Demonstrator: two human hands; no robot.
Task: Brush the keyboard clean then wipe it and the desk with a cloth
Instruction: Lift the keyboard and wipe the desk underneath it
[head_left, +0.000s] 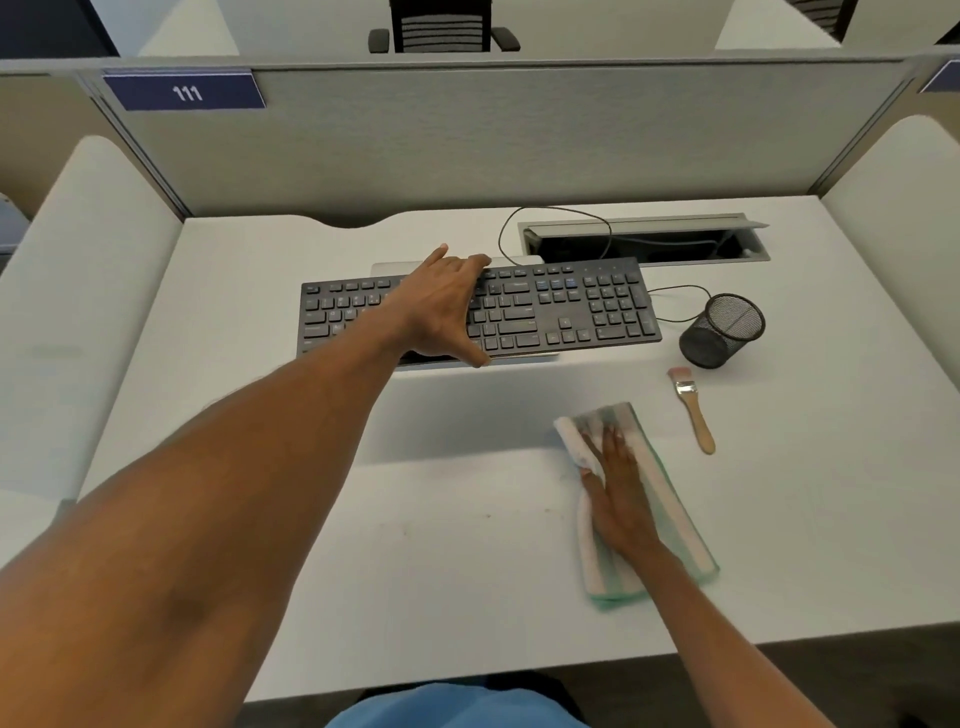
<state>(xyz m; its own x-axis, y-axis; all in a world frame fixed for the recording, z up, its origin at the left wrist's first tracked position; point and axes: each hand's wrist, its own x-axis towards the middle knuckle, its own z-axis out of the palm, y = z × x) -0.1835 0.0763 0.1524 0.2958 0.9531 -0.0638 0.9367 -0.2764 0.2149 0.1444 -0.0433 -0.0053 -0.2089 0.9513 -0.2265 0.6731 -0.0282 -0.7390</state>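
Note:
A black keyboard (571, 306) lies across the back middle of the white desk (415, 545), over a flat silver-white slab that shows at its front and back edges. My left hand (447, 306) spans the keyboard's middle, fingers curled over the far edge and thumb hooked on the near edge, gripping it. A folded white cloth with green stripes (670, 499) lies on the desk at front right. My right hand (618, 493) presses flat on it with straight fingers. A small wooden-handled brush (693, 410) lies loose on the desk just right of the cloth.
A black mesh pen cup (722, 330) stands right of the keyboard, with the keyboard's cable looping behind it. An open cable tray (644, 241) is set into the desk at back right. Grey partition walls (467, 135) enclose the desk on three sides.

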